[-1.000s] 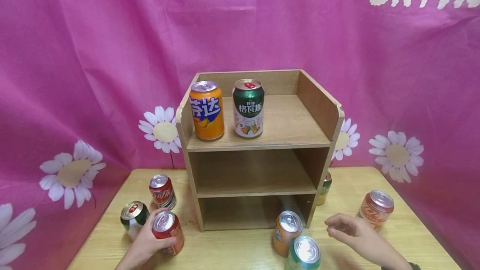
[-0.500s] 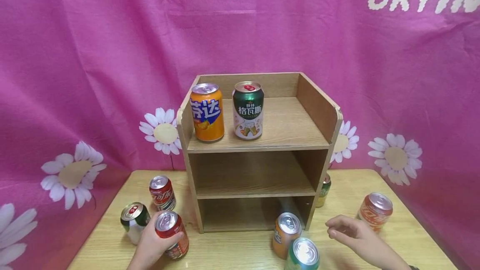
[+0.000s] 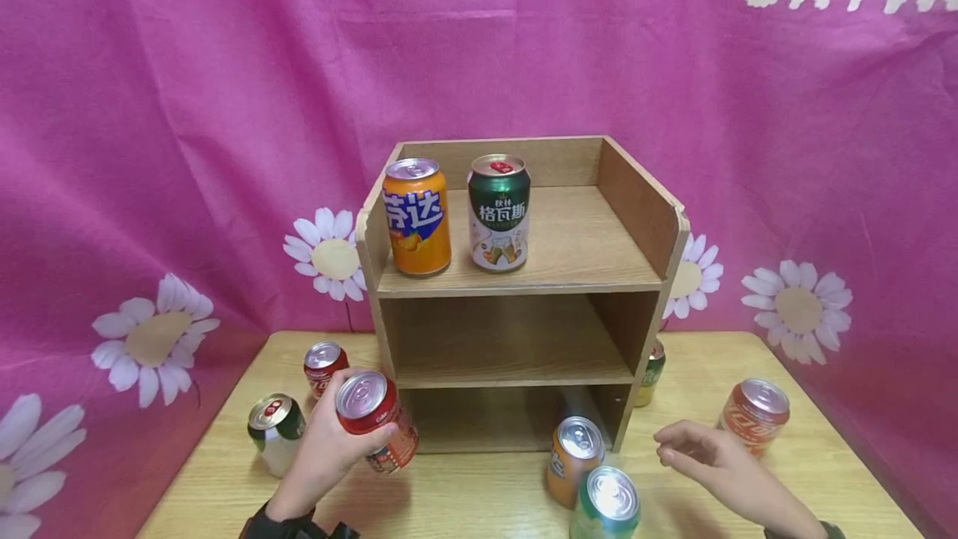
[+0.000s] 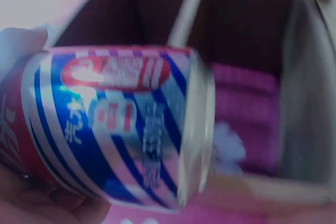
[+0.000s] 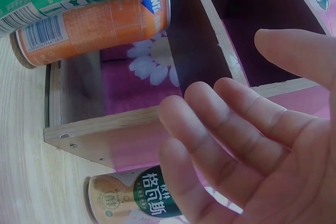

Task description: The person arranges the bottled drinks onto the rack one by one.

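My left hand (image 3: 325, 443) grips a red Coca-Cola can (image 3: 382, 427), fingers and thumb around its sides. That can leans, raised off the table in front of the shelf's lower left corner. In the left wrist view, the Coca-Cola can (image 4: 115, 129) shows blue and silver stripes and fills much of the picture. My right hand (image 3: 718, 460) hovers over the right side of the table, fingers loosely bent, with nothing held. A red can (image 3: 756, 414) stands just beyond it. In the right wrist view, the right hand (image 5: 252, 140) appears palm up with fingers spread.
A wooden three-level shelf (image 3: 584, 239) bears an orange Fanta can (image 3: 417, 219) and a green-and-white can (image 3: 499, 215) on top. Left stand a green can (image 3: 277, 435) and a red can (image 3: 323, 364). Right front hold an orange can (image 3: 572, 464) and a green can (image 3: 606, 506).
My left hand has lifted the Coca-Cola can off the table and moved it right and toward the shelf, tilting it. The right hand has stayed nearly in place.
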A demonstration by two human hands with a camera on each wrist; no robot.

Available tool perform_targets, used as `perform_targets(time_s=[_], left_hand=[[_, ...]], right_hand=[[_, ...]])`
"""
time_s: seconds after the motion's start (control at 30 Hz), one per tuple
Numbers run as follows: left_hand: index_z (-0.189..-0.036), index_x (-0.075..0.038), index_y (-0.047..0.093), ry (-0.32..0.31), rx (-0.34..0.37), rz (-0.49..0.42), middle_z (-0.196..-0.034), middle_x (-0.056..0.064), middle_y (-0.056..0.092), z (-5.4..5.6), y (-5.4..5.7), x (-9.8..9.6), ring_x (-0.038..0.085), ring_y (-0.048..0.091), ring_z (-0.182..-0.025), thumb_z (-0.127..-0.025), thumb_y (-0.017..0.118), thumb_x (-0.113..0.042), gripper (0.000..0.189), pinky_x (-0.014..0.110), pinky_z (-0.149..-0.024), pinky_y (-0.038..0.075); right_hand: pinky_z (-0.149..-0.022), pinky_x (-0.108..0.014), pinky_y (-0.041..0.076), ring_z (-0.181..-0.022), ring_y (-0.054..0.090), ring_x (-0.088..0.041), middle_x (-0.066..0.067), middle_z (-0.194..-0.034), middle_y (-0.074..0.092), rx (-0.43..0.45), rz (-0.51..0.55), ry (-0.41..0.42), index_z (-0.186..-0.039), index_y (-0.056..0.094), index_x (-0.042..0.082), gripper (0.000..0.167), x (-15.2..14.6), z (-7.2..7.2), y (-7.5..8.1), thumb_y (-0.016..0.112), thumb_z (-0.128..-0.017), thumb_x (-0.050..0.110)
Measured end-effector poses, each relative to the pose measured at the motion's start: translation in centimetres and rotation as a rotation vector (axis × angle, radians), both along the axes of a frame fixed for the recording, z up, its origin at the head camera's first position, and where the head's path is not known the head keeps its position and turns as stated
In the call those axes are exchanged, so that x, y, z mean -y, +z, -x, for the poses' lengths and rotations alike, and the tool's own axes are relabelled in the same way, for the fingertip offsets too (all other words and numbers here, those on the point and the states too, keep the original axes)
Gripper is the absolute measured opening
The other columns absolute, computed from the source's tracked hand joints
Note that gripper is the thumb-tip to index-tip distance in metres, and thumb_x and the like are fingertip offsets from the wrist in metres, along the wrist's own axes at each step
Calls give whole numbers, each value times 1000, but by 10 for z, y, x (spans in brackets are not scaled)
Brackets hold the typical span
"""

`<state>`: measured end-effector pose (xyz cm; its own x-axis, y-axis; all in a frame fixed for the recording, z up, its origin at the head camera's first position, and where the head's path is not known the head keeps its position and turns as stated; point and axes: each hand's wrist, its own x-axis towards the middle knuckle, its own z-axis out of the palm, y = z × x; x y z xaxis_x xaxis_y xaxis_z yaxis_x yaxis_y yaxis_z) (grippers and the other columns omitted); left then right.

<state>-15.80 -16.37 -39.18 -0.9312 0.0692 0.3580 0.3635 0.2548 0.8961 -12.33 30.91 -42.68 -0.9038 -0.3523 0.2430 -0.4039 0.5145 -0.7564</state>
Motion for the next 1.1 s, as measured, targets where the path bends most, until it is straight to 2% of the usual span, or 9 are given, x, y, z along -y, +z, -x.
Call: perform_targets(time_s=[0.27,0.5,0.77,1.1], left_hand=[[-121,1,48,-104,-13,-119,-110,14,58,-7,29,-21,17,59,-98,-67,79,4,63,30,-82,50],[-124,-1,46,-195,30,-161,-114,16,57,-10,56,-41,27,57,-102,-69,81,-4,65,35,-83,51],[-124,-4,45,-272,-19,-125,-115,15,56,-11,90,-68,30,55,-104,-70,81,-5,65,39,-83,51],[-126,-6,46,-317,-95,-2,-114,7,60,0,129,-108,21,58,-102,-70,82,-10,66,36,-84,50]], right_hand=[[-67,-26,52,-85,62,-6,4,-96,66,1,-12,-11,-110,61,1,17,-3,3,0,55,-95,9],[-68,-26,52,-85,63,-7,4,-96,67,0,-11,-12,-110,61,0,18,-5,6,-3,55,-95,8],[-67,-26,52,-84,62,-6,4,-95,67,4,-29,-21,-109,61,0,18,-5,7,-3,56,-95,10],[-67,-26,52,-83,62,-6,3,-95,67,15,-39,-28,-110,61,0,18,-5,7,-3,55,-95,11]])
